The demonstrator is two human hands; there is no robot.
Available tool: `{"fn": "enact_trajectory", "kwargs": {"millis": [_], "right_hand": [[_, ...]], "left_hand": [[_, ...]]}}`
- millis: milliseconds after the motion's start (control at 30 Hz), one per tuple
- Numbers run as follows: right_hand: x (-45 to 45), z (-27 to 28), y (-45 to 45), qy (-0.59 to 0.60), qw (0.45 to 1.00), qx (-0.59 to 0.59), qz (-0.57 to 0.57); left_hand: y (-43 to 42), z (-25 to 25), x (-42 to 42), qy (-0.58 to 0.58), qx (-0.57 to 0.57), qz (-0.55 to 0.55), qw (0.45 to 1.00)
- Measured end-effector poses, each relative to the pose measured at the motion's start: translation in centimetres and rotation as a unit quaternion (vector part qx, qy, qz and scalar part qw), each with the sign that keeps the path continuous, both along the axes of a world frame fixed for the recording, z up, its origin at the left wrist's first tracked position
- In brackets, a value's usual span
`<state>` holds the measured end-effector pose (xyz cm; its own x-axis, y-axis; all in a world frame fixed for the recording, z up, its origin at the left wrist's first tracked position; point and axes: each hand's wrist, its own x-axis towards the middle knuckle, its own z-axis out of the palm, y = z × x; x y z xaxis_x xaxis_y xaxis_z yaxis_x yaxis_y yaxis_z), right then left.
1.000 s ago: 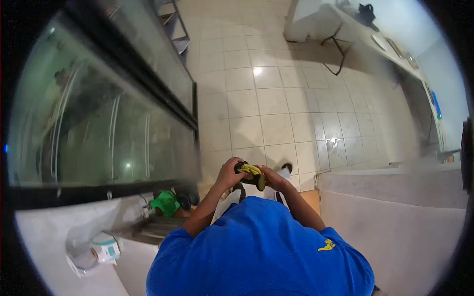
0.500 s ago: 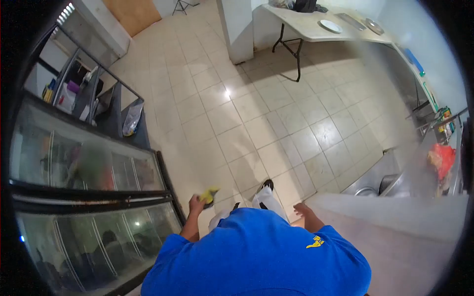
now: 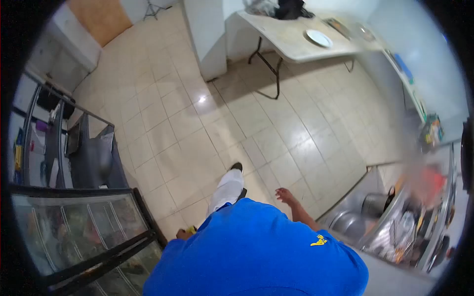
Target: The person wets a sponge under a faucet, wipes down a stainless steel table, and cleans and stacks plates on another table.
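Low beside the blue shirt, my left hand (image 3: 183, 234) is closed round a yellow-green item (image 3: 191, 230), mostly hidden by the hand and the shirt. It looks like a cloth or glove, but I cannot make out which. My right hand (image 3: 285, 195) hangs over the tiled floor with its fingers apart and nothing in them. One leg in white trousers with a dark shoe (image 3: 237, 166) is stretched forward between the hands.
Ahead stands a white folding table (image 3: 296, 44) with a white plate (image 3: 319, 38) and a black bag (image 3: 291, 9). A glass-doored fridge (image 3: 84, 232) and a dark shelf rack (image 3: 96, 153) line the left. Metal sink (image 3: 350, 224) with a pot (image 3: 376, 203) at right.
The view has moved forward and turned; the table and sink are nearer. My hands, together on the yellow-green item a second ago, are apart, and my left hand has dropped back beside the body.
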<state>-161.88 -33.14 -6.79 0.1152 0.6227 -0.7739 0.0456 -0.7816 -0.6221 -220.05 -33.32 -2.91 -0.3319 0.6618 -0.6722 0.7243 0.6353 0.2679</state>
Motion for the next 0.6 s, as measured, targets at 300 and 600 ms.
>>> {"fn": "enact_trajectory", "kwargs": {"millis": [300,600], "right_hand": [[11.1,5.3,15.7,-0.008,0.992,0.014,-0.122],[25.9,-3.2,19.9,0.011,0.999,0.039,-0.013]], "left_hand": [[40.0,4.4,23.2,-0.025,0.299,-0.147,0.943],[57.9,9.7,50.8,-0.407,0.247,-0.034,0.879]]}}
